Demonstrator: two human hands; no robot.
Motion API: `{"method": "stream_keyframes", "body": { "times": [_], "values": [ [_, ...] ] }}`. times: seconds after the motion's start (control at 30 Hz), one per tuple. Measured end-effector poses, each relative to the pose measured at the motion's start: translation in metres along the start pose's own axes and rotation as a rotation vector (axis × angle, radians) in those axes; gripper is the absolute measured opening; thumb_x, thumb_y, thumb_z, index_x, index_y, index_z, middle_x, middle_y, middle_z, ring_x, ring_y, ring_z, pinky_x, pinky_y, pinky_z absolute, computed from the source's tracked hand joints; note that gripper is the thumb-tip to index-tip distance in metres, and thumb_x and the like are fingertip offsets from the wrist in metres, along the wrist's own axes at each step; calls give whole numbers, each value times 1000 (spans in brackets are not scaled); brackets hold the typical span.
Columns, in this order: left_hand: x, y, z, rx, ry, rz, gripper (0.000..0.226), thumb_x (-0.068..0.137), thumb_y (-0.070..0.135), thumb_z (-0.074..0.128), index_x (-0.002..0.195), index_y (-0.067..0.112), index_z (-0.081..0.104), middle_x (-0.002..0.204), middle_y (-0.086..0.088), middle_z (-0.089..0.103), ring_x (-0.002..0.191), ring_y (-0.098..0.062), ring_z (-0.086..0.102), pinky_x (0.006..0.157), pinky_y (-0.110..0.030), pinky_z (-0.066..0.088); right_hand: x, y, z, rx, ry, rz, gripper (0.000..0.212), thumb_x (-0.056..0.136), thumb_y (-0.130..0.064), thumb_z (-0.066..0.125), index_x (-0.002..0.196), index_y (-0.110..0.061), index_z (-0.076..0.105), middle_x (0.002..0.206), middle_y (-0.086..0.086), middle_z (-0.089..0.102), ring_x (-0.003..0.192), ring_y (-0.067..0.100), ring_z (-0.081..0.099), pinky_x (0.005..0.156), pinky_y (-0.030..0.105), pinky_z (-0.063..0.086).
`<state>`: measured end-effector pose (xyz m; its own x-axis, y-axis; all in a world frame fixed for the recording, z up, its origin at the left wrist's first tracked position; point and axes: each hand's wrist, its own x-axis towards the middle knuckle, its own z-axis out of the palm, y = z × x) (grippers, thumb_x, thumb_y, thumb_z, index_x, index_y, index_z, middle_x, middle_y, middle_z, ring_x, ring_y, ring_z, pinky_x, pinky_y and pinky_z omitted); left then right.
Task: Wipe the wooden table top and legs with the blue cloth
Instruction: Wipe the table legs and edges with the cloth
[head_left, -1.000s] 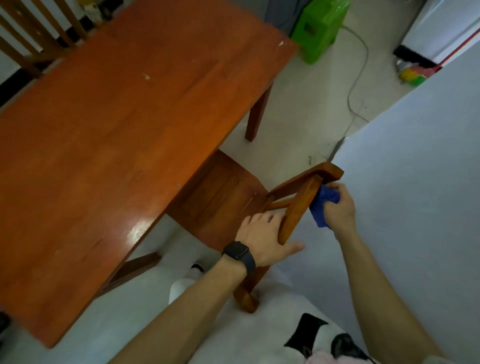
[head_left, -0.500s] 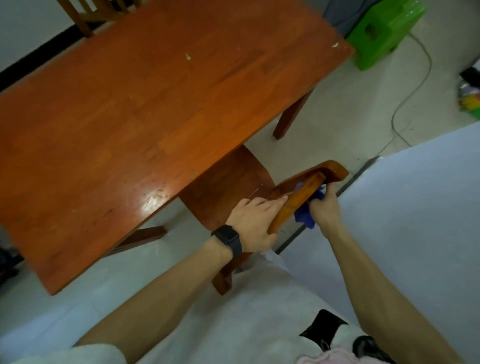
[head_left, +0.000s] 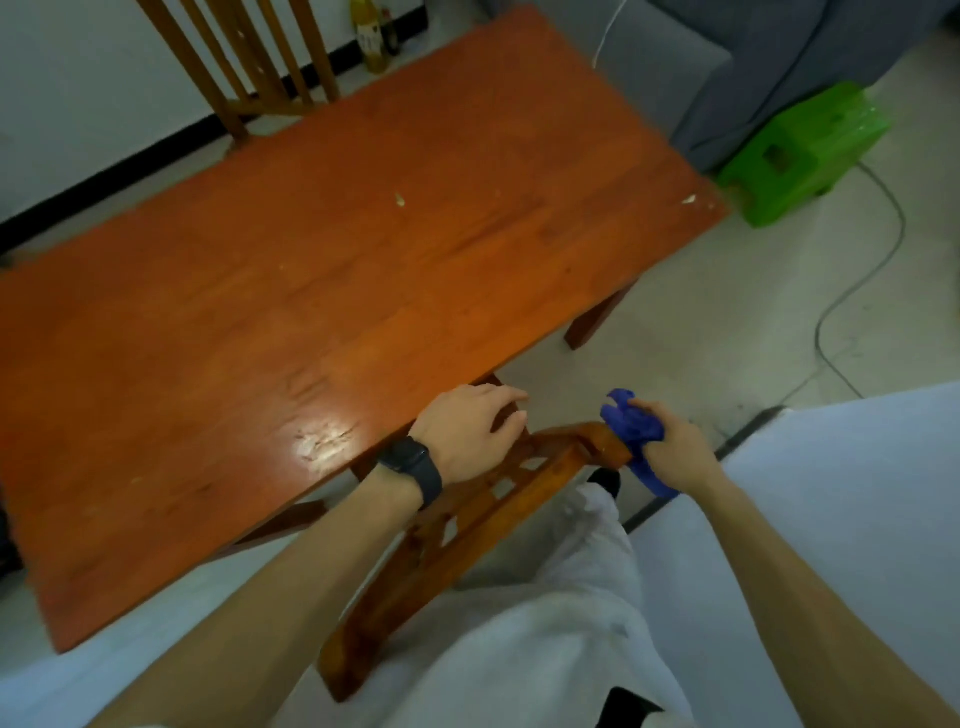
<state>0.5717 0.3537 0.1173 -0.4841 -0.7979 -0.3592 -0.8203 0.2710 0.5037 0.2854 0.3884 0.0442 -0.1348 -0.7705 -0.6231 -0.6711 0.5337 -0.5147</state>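
the blue cloth (head_left: 631, 431) sits bunched in the right hand (head_left: 675, 447), low and right of centre in the frame, fingers curled round it and pressing it on the top end of a wooden chair (head_left: 467, 535) back. the left hand (head_left: 467, 431) lies on the chair just left of that, fingers loosely spread, clasping nothing that shows. the wooden table (head_left: 311, 291) fills the left and middle; one leg (head_left: 597, 319) shows at its right edge. the cloth looks soft, light and limp, so a palm-held wad should suit the flat top, and wrapping it round should suit the stiff legs.
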Motion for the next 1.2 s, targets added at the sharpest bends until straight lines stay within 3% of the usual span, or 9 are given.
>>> {"method": "stream_keyframes", "body": {
  "times": [0.13,0.3,0.5,0.7,0.83,0.93,1.03,1.1,1.2],
  "values": [
    [82,26,1,-29,32,-119,37,103,36,39,138,29,51,139,2,56,123,-21,52,97,-42,49,85,7,-52,-21,-65,-132,60,84,5,48,138,-20,51,123,4,63,105,24,59,85,32,43],
    [164,76,6,-77,-7,-323,38,102,34,41,138,28,51,141,2,54,127,-22,50,103,-41,45,147,4,-153,0,-156,-177,55,87,1,49,135,-25,53,116,-4,58,101,18,55,84,29,39],
    [272,126,-4,-234,54,-389,37,101,38,44,137,31,51,142,5,51,131,-18,47,106,-38,42,206,13,-268,135,-170,-181,56,76,-15,53,97,-66,57,112,-22,62,110,17,60,99,43,48],
    [374,162,-1,-390,156,-371,39,99,40,50,136,28,53,139,5,55,128,-13,49,106,-30,38,267,-16,-327,91,-209,-273,59,80,2,56,110,-49,58,119,-14,63,112,13,59,102,36,46],
    [434,182,-1,-817,184,-427,52,85,62,61,130,38,53,129,16,61,113,-2,58,93,-29,50,315,-40,-344,19,-296,-387,56,79,-9,58,118,-50,57,125,-16,62,115,11,58,104,33,44],
    [486,194,-4,-1256,299,-533,45,87,40,71,126,24,55,118,3,67,99,-12,68,80,-37,59,351,-58,-358,-1,-391,-443,57,83,-8,62,134,-33,56,135,-11,59,120,6,56,105,22,41],
    [541,201,-15,-1455,471,-588,32,88,6,68,118,12,58,110,-4,69,98,-16,68,75,-27,57,388,-75,-386,5,-459,-428,62,86,-5,68,140,-30,51,132,-14,58,114,-6,54,100,8,39],
    [573,205,-27,-1544,477,-612,33,87,-3,65,118,6,57,106,-7,70,94,-16,69,70,-22,54,413,-81,-411,75,-517,-361,56,87,-16,72,137,-34,53,127,-21,59,112,-11,55,104,16,42],
    [620,209,-48,-1623,507,-608,37,84,-2,70,116,10,59,109,-9,71,97,-20,70,72,-26,57,459,-94,-449,119,-496,-328,50,89,-41,69,135,-44,52,131,-17,60,113,1,61,103,35,49]
  ]
}}
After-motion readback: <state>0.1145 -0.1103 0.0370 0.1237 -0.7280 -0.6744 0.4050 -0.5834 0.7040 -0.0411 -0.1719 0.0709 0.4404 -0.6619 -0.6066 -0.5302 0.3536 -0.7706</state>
